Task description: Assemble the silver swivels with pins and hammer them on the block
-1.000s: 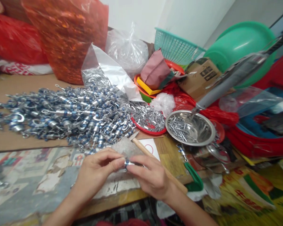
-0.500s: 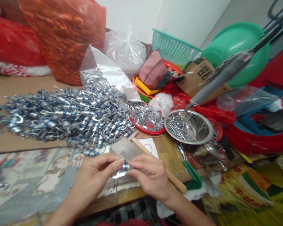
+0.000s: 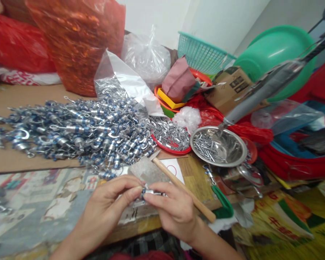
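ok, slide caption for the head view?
Left hand and right hand hold a metal part before a pile of similar ones.

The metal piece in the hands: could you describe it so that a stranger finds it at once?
Find the large heap of blue-and-silver parts; below its right end, the left hand and right hand come together. Between them is the metal piece, silver and blue; unlike those heaped, it is held.
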A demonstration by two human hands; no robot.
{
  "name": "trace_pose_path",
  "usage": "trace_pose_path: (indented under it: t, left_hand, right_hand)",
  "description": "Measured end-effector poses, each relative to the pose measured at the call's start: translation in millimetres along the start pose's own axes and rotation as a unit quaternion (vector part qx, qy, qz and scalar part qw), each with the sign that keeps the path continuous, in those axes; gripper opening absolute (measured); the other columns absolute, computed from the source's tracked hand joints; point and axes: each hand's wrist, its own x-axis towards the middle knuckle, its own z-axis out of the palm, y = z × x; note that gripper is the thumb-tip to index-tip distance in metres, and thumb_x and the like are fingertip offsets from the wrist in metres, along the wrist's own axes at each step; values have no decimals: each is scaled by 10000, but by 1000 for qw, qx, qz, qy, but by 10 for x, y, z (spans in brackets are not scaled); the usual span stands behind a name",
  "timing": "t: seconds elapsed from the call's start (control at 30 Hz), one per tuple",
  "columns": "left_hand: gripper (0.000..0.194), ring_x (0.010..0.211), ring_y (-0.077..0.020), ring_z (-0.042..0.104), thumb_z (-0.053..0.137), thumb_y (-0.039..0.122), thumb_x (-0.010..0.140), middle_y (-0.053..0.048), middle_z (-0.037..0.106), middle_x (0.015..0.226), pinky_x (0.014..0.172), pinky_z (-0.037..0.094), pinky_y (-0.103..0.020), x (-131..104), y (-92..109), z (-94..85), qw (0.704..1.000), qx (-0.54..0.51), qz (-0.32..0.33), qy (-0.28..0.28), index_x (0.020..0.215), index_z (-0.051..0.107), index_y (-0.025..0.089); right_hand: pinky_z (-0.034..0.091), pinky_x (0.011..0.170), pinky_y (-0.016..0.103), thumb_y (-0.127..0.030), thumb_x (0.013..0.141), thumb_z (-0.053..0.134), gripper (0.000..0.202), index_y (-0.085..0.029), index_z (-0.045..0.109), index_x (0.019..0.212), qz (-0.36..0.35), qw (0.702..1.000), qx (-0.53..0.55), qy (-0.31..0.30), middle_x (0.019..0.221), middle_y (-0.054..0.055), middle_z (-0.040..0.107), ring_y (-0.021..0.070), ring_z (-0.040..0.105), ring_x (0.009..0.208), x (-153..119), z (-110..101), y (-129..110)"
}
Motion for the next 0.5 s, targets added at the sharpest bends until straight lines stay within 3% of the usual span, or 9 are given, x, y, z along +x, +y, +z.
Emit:
trace_pose_path:
  t: [0.27, 0.43, 0.5]
  left_hand:
    - [141, 716, -146, 622, 545, 237, 776, 10, 703, 778, 655, 458, -191, -22, -12, 20, 1000, -16, 16, 7, 729, 677, 233]
    - [143, 696, -177, 633, 605, 314, 720, -19, 719, 752, 651, 494, -246, -44, -84, 109, 987, -99, -110, 57, 718, 702, 209]
    - [236, 752, -195, 645, 672, 311, 651, -28, 718, 812, 678, 512, -267, -64, -110, 151, 970, -171, -158, 67, 863, 681, 207]
  right_hand:
    - [534, 678, 237, 3, 770, 475, 385, -214, 640, 1043, 69, 995, 71, 15, 944, 93, 644, 151, 624, 826, -10, 27, -76]
    - [523, 620, 219, -78, 727, 619, 194, -181, 714, 861, 181, 974, 130, 52, 776, 68, 677, 146, 638, 701, 52, 63, -97]
    - [516, 598, 218, -107, 716, 643, 143, -156, 722, 825, 215, 966, 134, 58, 736, 71, 682, 147, 638, 666, 52, 71, -114]
